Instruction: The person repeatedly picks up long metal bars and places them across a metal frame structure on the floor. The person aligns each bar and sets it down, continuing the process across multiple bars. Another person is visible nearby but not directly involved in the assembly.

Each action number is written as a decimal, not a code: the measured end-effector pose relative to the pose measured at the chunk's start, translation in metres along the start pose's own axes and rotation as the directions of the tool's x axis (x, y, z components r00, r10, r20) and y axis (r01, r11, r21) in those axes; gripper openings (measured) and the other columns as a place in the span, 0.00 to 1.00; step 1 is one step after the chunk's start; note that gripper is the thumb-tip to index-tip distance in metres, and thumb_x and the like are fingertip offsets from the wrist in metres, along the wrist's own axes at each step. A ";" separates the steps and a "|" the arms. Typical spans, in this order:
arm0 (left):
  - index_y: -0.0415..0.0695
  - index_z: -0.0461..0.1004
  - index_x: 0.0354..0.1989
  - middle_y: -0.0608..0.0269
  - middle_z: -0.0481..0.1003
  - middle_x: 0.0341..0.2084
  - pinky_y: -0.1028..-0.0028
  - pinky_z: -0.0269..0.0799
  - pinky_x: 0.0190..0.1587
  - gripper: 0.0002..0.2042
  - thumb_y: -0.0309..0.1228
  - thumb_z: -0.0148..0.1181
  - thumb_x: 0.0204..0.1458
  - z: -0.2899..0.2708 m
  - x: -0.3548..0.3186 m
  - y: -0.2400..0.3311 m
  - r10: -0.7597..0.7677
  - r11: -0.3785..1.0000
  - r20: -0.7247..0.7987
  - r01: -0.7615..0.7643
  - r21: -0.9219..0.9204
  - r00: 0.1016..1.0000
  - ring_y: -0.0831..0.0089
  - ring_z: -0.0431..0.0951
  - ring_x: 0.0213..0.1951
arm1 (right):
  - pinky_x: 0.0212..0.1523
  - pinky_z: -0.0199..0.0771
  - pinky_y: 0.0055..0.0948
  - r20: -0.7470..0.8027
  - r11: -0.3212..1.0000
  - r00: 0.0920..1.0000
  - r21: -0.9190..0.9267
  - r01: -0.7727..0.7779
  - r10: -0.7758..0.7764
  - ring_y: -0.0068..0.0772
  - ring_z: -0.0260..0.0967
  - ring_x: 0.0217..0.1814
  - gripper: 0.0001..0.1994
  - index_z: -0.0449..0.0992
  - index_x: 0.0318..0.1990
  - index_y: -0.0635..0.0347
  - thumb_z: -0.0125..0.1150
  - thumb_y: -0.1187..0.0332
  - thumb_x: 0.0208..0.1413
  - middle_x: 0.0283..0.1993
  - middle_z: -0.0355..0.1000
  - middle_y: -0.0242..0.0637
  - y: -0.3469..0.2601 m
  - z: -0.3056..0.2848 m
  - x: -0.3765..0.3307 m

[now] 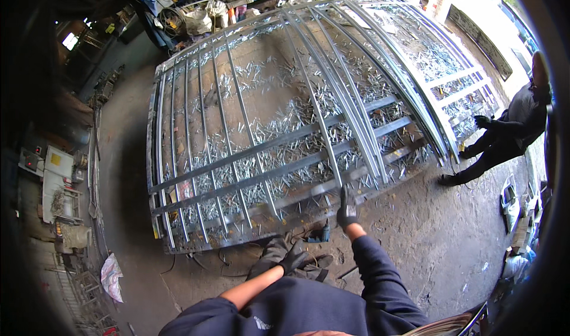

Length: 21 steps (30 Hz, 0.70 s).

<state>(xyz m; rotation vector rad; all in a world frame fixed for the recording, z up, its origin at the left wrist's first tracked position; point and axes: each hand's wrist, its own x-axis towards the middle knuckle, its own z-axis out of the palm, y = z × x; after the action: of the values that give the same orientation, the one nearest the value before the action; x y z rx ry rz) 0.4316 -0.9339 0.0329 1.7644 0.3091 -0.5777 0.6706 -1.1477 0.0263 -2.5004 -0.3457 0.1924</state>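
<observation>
My right hand, in a dark glove, is at the near edge of a wide low table, its fingers closed at the near end of a long metal bar. That bar runs away from me across two flat metal crosspieces. More slim bars lie side by side to the left, and a bundle of bars lies to the right. My left hand, also gloved, is low by my legs, away from the bars; its fingers are hard to make out.
Short metal offcuts litter the tabletop. A blue tool-like object is at the near edge. Another person with dark gloves stands at the right. Bags and clutter line the back; machinery stands left, near a white sack.
</observation>
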 end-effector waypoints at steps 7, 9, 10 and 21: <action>0.53 0.52 0.70 0.56 0.58 0.66 0.56 0.62 0.63 0.34 0.48 0.57 0.58 0.075 0.059 0.035 -0.219 0.657 0.165 0.271 -0.703 0.962 0.53 0.60 0.66 | 0.50 0.69 0.48 0.353 0.896 0.863 0.127 -0.426 0.360 0.59 0.68 0.53 0.33 0.48 0.70 0.56 0.50 0.71 0.55 0.57 0.66 0.56 0.095 -0.048 -0.412; 0.47 0.64 0.61 0.57 0.67 0.59 0.58 0.72 0.55 0.30 0.57 0.50 0.59 0.084 0.079 0.036 -0.161 0.502 0.382 0.408 -0.763 0.910 0.58 0.71 0.56 | 0.41 0.73 0.45 0.496 0.712 0.590 -0.084 -0.697 0.637 0.51 0.75 0.41 0.24 0.66 0.60 0.58 0.56 0.67 0.54 0.40 0.75 0.51 0.128 -0.075 -0.542; 0.45 0.67 0.57 0.60 0.73 0.50 0.55 0.72 0.55 0.32 0.61 0.46 0.59 0.088 0.080 0.033 -0.264 0.480 0.338 0.427 -0.766 0.903 0.61 0.76 0.48 | 0.39 0.73 0.42 0.551 0.670 0.481 -0.206 -0.713 0.682 0.46 0.76 0.38 0.19 0.72 0.53 0.61 0.59 0.65 0.55 0.35 0.77 0.47 0.145 -0.089 -0.603; 0.47 0.68 0.40 0.62 0.72 0.22 0.63 0.75 0.28 0.18 0.50 0.50 0.57 0.058 0.077 0.066 -0.445 0.451 -0.081 0.144 -0.881 0.892 0.65 0.75 0.23 | 0.41 0.74 0.37 0.502 0.214 0.384 0.364 -0.907 0.775 0.36 0.76 0.40 0.18 0.77 0.45 0.68 0.64 0.60 0.54 0.35 0.79 0.43 0.089 -0.047 -0.738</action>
<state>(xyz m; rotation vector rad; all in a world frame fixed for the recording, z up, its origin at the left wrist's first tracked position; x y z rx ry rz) 0.5163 -1.0146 0.0358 0.7679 0.9776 -0.2797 -0.0067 -1.4566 0.0558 -1.7075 0.9873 0.8817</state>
